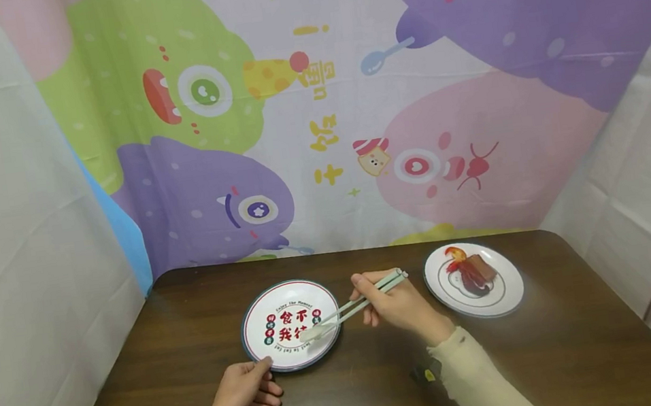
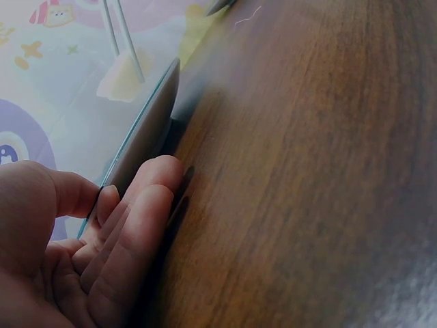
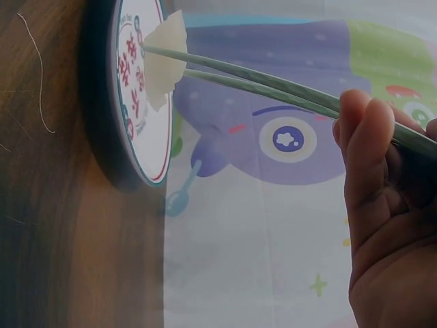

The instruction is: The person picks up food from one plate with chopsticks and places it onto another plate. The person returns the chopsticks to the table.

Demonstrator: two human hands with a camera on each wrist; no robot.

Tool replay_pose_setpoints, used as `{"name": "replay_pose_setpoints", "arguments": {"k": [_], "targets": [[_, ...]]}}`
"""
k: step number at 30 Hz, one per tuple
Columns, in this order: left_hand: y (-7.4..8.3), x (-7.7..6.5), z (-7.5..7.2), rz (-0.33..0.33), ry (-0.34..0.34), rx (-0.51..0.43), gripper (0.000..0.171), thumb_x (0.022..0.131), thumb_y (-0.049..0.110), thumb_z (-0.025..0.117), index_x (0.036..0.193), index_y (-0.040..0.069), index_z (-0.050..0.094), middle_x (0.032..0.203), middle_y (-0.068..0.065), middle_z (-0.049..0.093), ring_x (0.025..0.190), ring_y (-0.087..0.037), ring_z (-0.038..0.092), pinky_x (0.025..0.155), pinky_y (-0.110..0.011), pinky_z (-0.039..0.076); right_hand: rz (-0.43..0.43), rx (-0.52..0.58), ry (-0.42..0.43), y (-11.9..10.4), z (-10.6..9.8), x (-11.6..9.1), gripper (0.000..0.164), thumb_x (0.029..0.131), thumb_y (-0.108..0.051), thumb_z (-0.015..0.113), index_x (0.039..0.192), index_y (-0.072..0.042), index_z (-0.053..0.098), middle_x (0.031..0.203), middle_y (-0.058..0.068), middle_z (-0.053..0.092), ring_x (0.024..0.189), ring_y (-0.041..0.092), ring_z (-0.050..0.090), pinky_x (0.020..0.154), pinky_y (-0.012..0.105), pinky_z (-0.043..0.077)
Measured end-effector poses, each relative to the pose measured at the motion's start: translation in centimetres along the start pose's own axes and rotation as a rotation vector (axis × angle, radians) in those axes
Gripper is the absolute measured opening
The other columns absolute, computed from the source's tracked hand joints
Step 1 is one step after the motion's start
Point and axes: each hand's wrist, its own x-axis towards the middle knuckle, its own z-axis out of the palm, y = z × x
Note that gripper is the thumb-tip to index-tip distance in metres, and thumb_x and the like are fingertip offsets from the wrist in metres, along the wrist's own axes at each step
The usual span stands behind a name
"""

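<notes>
In the head view, the lettered plate (image 1: pixel 254 336) at 7 o'clock is white, with red characters (image 1: pixel 285 318), a thin red ring and a dark blue-green rim. The chopsticks (image 3: pixel 293 90) are pale green; the food piece (image 3: pixel 164 82) at their tips is creamy white. At 4 o'clock, the other plate (image 1: pixel 509 275) is white with grey rings; its food (image 1: pixel 479 272) is dark red, orange and brown. The wood-grained table (image 1: pixel 375 395) is dark brown. The white curtain (image 1: pixel 358 216) carries green, purple and pink monsters (image 1: pixel 118 38).

Cartoon-print curtain (image 1: pixel 319 104) behind — pale side drapes (image 1: pixel 10 203); brown table (image 1: pixel 357 394).
</notes>
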Motion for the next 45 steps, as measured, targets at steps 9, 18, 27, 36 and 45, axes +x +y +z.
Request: {"name": "replay_pose_setpoints", "arguments": {"k": [9,18,27,36,45], "targets": [[-0.1,0.0,0.0,0.002,-0.002,0.000,0.039,0.104,0.034,0.055,0.084,0.001,0.062,0.069,-0.009,0.073,0.057,-0.019,0.071,0.051,-0.032,0.061,0.005,-0.003,-0.007,-0.1,0.2,0.0,0.036,0.108,-0.022,0.054,0.085,-0.002,0.073,0.059,0.011,0.068,0.046,0.024,0.064,0.044,0.035,0.057],[-0.1,0.0,-0.1,0.007,-0.015,-0.009,0.039,0.104,0.034,0.055,0.084,0.001,0.062,0.068,-0.008,0.073,0.057,-0.018,0.071,0.051,-0.032,0.060,0.003,-0.005,-0.024,0.3,0.4,0.0,0.036,0.108,-0.022,0.054,0.086,-0.001,0.073,0.061,0.014,0.069,0.048,0.022,0.065,0.048,0.048,0.058],[0.0,0.0,-0.1,0.012,-0.016,-0.013,0.039,0.104,0.033,0.055,0.084,0.000,0.062,0.068,-0.008,0.072,0.057,-0.019,0.071,0.050,-0.032,0.060,-0.003,0.012,-0.047,0.4,0.7,-0.1,0.033,0.108,-0.017,0.054,0.087,-0.002,0.073,0.063,0.014,0.070,0.050,0.029,0.066,0.048,0.044,0.059],[0.1,0.0,-0.2,0.008,-0.016,-0.007,0.040,0.104,0.034,0.055,0.083,0.001,0.062,0.068,-0.009,0.073,0.057,-0.019,0.071,0.050,-0.032,0.060,-0.005,-0.028,-0.057,0.8,1.1,-0.1,0.029,0.107,-0.008,0.053,0.088,0.003,0.072,0.064,0.016,0.070,0.051,0.027,0.066,0.049,0.035,0.059],[0.1,0.0,-0.2,0.022,-0.024,-0.001,0.040,0.104,0.034,0.055,0.083,0.000,0.062,0.068,-0.008,0.072,0.057,-0.019,0.071,0.051,-0.032,0.061,-0.006,0.023,-0.080,0.9,1.3,-0.4,0.030,0.108,-0.015,0.054,0.089,-0.001,0.073,0.067,0.015,0.071,0.053,0.027,0.068,0.053,0.048,0.060]]}}
